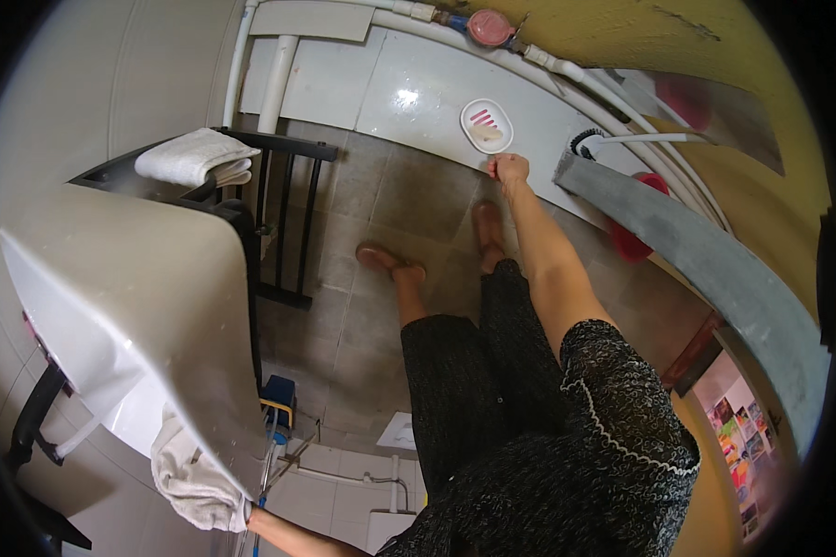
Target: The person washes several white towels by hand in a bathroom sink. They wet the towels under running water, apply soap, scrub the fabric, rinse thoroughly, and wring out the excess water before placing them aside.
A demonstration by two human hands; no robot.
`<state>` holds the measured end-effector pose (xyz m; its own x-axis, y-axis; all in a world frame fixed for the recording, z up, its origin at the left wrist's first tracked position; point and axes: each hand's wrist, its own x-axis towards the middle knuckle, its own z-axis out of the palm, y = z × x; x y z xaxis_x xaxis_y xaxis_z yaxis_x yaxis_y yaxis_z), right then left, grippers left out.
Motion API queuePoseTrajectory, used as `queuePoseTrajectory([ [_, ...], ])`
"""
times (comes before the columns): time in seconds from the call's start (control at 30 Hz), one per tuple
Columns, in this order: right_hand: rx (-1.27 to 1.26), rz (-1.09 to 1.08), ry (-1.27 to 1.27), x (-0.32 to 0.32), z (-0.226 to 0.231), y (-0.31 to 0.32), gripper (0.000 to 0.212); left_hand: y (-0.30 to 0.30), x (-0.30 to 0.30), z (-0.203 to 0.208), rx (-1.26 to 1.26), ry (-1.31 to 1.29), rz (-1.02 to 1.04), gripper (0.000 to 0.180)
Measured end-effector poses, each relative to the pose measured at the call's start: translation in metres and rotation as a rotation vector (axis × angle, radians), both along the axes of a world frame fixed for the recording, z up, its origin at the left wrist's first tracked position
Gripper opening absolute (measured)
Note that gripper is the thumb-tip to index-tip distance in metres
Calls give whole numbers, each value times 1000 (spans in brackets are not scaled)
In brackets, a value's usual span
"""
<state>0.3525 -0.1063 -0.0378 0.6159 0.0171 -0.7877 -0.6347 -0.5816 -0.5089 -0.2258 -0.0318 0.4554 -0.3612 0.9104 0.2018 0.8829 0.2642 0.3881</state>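
Note:
Off-white cloth (193, 469) bunches over the rim of a white washbasin (172, 306) at the lower left. My left hand (254, 518) is at the cloth's lower edge, gripping it; the fingers are hidden in the folds and only the wrist shows. Stretched out ahead, my right hand (508, 169) has its fingers curled closed beside a white ledge. Whatever the fingers may hold is too small to make out. Just past them on the ledge sits a white oval soap dish (494, 108) with pink slots and a pale piece of soap (486, 133).
A folded white towel (195, 156) lies on a black metal rack (293, 223) at the left. Pipes with a red-capped water meter (489, 29) run along the wall. A round black brush (586, 144) and a red basin (633, 232) are near a grey slab (706, 241) on the right.

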Motion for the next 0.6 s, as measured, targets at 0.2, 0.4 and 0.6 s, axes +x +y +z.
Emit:
queuePoseTrajectory([
  [0.2,-25,328,1,-23,28,-16,19,-15,-6,-11,119,-212,-7,47],
  [0.4,240,343,10,-48,171,-20,40,-3,0,-23,-112,708,-140,37],
  [0.6,968,522,-517,-126,446,141,26,10,15,-10,-411,3827,134,43],
])
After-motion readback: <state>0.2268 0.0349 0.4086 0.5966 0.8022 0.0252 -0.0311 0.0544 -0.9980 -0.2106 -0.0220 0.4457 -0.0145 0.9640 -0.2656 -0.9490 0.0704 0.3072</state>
